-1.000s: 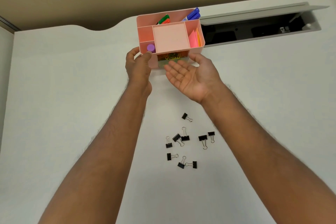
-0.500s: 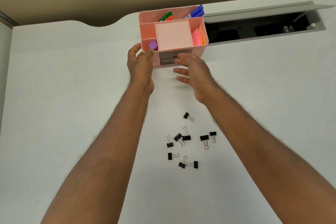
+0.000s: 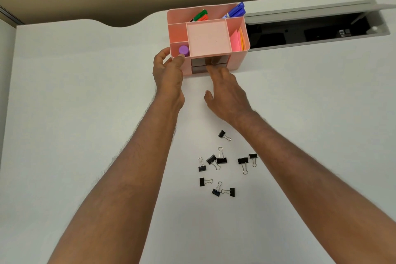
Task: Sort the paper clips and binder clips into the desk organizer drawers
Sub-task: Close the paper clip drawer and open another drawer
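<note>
Head view gives me the pink desk organizer at the far side of the white bench. My left hand wraps its near-left corner, thumb on the rim beside a purple cap. My right hand reaches to the two dark drawers in the front, fingers loosely spread and gripping nothing; both drawers look pushed in. Nine black binder clips lie scattered on the bench between my forearms, well apart from the organizer.
</note>
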